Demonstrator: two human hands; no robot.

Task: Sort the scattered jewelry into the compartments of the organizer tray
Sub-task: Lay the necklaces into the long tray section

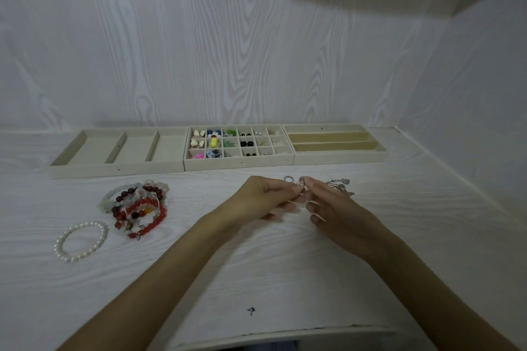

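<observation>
Just below the grid tray (239, 162), left hand (256, 199) & right hand (330, 205) both pinch a tiny silver piece (300, 184), prob. an earring. Keep the pinch light, lift straight to a free cell on the tray's right side w/o snagging the chains (339, 186) beside it.

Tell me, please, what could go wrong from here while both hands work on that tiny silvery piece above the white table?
The tiny silvery piece is only pinched between the left hand and right hand, so it might slip and be hard to spot on the pale wood-grain table. The right hand sits over the tangled silver chains and might drag them. The small silver ring beside the fingers could be knocked away.
</observation>
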